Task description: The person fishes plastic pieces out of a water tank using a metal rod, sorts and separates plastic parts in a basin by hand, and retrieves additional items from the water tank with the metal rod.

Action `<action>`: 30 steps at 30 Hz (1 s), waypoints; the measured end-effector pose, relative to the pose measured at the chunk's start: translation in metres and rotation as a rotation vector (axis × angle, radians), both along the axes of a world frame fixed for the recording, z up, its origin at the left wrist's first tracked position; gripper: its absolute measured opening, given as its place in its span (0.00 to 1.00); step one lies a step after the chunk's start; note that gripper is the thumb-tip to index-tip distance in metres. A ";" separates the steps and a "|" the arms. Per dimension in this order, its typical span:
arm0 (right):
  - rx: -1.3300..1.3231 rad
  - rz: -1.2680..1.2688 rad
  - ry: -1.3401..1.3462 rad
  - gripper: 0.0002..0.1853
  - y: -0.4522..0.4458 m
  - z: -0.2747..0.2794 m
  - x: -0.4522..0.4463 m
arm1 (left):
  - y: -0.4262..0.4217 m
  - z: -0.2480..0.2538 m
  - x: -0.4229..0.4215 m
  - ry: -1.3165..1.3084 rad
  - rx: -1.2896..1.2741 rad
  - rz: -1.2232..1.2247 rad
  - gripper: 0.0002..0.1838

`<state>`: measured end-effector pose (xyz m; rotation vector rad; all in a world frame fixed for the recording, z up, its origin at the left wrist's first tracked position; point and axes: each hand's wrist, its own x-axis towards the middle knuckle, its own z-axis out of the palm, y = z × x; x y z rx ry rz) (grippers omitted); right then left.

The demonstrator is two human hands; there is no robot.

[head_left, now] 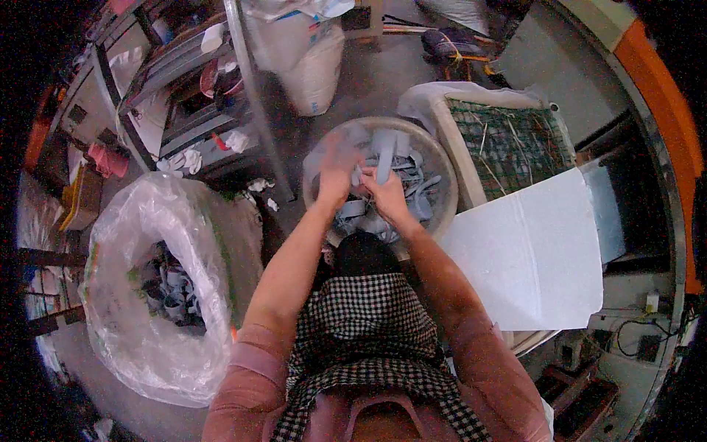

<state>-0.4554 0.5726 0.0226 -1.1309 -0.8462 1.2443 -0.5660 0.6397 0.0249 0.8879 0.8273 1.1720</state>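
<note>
A black-and-white checked apron point(368, 306) and pinkish sleeves point(247, 368) front a person bent over a round plastic tub point(448, 214), set just beyond the lap, apparently so that 2 bare hands can reach its contents without stretching. Gray pieces point(423, 195) lie heaped inside the tub, several of them flat and strip-like, its wall seeming to keep the loose tangle together. Over the tub's middle, the right hand point(387, 193) has thumb and fingers pinching a flat gray strip point(385, 166) that stands up from the grip, likely so its length is clear of the pile. The left hand point(336, 184) is close beside it, fingers blurred; from where I stand, I cannot tell whether they are spread or pinching. Left of the tub, a clear plastic bag point(114, 295) gapes wide, leaving dark gray scraps point(173, 295) open to view. Right of the tub, a white board point(530, 250) lies slanted, partly covering a pale-rimmed frame with green netting point(508, 140). Beyond the tub, a white sack point(309, 74) stands out of the arms' way.
</note>
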 end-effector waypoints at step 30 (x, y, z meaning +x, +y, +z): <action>0.407 0.562 -1.111 0.28 -0.031 0.100 -0.107 | -0.088 0.121 -0.141 0.717 0.493 0.545 0.23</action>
